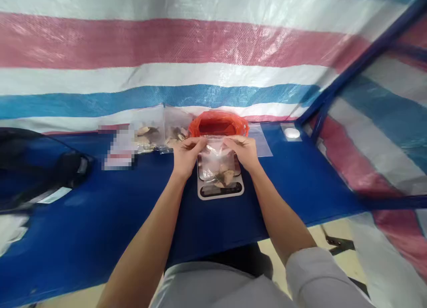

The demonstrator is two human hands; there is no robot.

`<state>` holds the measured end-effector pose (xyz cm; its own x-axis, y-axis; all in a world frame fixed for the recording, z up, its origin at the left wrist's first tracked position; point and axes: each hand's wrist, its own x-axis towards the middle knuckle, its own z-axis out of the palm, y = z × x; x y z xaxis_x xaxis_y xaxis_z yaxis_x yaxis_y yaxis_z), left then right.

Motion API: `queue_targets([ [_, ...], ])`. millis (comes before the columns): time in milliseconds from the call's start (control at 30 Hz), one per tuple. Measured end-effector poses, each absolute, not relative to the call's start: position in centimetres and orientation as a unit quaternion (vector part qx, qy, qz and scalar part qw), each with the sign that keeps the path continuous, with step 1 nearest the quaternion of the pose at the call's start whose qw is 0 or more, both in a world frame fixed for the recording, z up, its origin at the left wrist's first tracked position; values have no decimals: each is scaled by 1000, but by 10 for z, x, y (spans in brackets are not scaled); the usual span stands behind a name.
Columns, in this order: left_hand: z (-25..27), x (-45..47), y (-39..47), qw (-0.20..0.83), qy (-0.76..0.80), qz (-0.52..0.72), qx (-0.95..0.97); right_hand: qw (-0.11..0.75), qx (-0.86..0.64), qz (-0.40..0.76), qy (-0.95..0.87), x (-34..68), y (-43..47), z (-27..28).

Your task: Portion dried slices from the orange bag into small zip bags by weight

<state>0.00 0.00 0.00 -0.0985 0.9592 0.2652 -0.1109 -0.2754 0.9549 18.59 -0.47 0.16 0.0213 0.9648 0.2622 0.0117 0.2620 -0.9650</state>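
Note:
A clear plastic zip bag (213, 163) hangs between my two hands, with a few dry tan-brown pieces at its bottom. My left hand (187, 154) pinches the top left corner of the bag, and my right hand (245, 151) pinches the top right corner. Beneath the bag lies a flat kitchen scale (238, 190) with a light rim and a dark display strip, partly covered by the bag. Just behind my hands stands an open red plastic bag (218, 118); what it holds is hidden.
Filled clear bags (147, 132) of similar pieces lean at the back left. Flat clear bags (263, 143) lie right of the red one. A small white round item (292, 133) sits far right on the blue table (133, 219). Dark straps (73, 168) lie left; striped sheeting (200, 41) closes the back.

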Motion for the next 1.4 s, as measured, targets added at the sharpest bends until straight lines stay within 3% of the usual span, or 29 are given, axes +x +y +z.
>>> queue_targets([
  [500, 2, 1, -1, 459, 441, 559, 530, 545, -445, 431, -565, 188, -8, 3],
  [900, -8, -6, 5, 473, 403, 608, 494, 564, -467, 471, -492, 187, -7, 3],
  [1067, -5, -6, 6, 465, 397, 627, 483, 533, -425, 520, -515, 192, -11, 8],
  [1400, 11, -18, 0, 441, 411, 664, 443, 504, -420, 481, -582, 172, -18, 5],
])
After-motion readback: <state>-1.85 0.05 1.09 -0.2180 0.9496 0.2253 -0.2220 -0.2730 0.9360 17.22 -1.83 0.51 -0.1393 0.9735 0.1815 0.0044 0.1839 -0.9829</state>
